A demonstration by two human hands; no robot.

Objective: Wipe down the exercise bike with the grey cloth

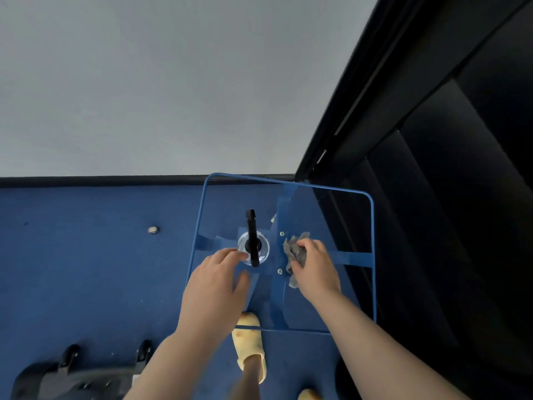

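Observation:
The blue exercise bike (pixel 277 287) stands below me, ringed by a thin blue tube frame (pixel 372 226). A black crank arm (pixel 252 238) crosses a shiny round hub (pixel 264 249) at its centre. My right hand (pixel 314 267) presses the crumpled grey cloth (pixel 294 249) against the blue body, right of the hub, between two small bolts. My left hand (pixel 216 281) lies flat with fingers spread on the left side of the body, its fingertips touching the hub's edge.
Blue carpet (pixel 86 269) runs to a grey wall (pixel 144 82) with a dark skirting. A dark panelled unit (pixel 447 197) stands close on the right. A small metal nut (pixel 153 229) lies on the carpet. A wheeled chair base (pixel 78 373) sits lower left. My yellow slipper (pixel 249 342) is under the frame.

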